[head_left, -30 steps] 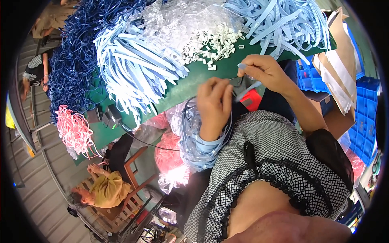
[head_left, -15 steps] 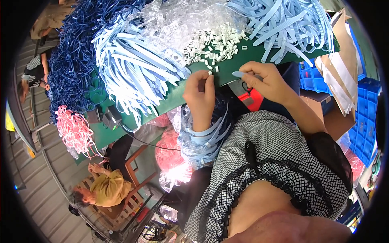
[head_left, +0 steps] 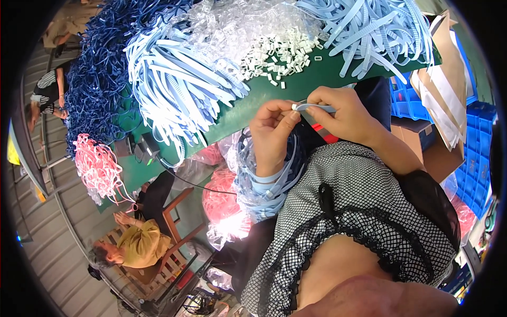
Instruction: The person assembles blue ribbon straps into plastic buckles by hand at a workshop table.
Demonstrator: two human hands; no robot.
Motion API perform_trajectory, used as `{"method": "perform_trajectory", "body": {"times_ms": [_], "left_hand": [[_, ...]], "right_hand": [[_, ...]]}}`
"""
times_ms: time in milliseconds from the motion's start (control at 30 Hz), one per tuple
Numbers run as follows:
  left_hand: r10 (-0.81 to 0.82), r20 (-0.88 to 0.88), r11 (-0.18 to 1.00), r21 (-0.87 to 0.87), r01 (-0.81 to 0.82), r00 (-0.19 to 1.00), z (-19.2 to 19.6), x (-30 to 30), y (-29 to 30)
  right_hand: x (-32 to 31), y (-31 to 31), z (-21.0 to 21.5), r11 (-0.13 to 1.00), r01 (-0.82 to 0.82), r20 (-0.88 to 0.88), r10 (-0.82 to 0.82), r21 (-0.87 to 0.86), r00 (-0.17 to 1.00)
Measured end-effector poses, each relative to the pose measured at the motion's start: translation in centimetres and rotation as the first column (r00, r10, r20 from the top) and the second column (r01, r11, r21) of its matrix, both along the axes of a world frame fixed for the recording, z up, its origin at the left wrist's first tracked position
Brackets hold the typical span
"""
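My left hand (head_left: 269,134) pinches a small white loop (head_left: 294,106) between thumb and forefinger. My right hand (head_left: 348,115) grips a light-blue strap (head_left: 317,108), its tip at the loop. Whether the tip has passed through is too small to tell. Both hands are close together just off the near edge of the green table (head_left: 227,124). Light-blue straps (head_left: 266,185) hang around my left wrist and forearm. Beyond my hands lies a heap of similar white loops (head_left: 280,55), with a bundle of light-blue straps (head_left: 185,84) to its left.
Clear plastic pieces (head_left: 232,29) and dark-blue cords (head_left: 100,100) heap the table's far and left parts. More light-blue straps (head_left: 375,37) lie at the right. A black adapter (head_left: 147,148) trails a cable. Blue crates (head_left: 472,153) stand right; a seated person (head_left: 142,243) is lower left.
My left hand has drawn back from the white heap with a loop in its fingers. My right hand has moved slightly left, bringing the strap's tip against the loop.
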State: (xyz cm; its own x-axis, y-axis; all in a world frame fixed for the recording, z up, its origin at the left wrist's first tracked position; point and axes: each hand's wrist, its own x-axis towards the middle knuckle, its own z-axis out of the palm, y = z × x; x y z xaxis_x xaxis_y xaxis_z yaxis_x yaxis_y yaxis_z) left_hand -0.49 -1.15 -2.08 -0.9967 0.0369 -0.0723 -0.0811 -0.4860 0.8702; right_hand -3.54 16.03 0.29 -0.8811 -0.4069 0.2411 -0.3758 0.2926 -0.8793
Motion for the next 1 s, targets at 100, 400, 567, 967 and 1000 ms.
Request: {"method": "perform_trajectory", "body": {"times_ms": [100, 400, 567, 967, 1000], "left_hand": [[0.004, 0.006, 1.0, 0.01, -0.004, 1.0, 0.0, 0.2, 0.1], [-0.007, -0.014, 1.0, -0.003, 0.007, 1.0, 0.1, 1.0, 0.4], [-0.028, -0.021, 0.999, -0.026, 0.027, 0.999, -0.1, 1.2, 0.6], [-0.152, 0.07, 0.985, -0.077, 0.157, 0.986, 1.2, 0.8, -0.2], [-0.14, 0.099, 0.987, -0.072, 0.147, 0.985, 1.6, 0.7, 0.0]], "right_hand": [[0.4, 0.1, 0.0, 0.998, 0.05, 0.049, -0.051, 0.033, 0.997], [1.2, 0.2, -0.1, 0.995, 0.103, -0.023, -0.103, -0.009, 0.994], [1.6, 0.2, -0.2, 0.998, 0.058, 0.012, -0.058, -0.01, 0.998], [0.4, -0.2, 0.6, 0.987, -0.158, 0.022, 0.159, -0.028, 0.987], [-0.1, -0.4, 0.3, 0.981, -0.19, -0.142, 0.183, -0.037, 0.973]]}}
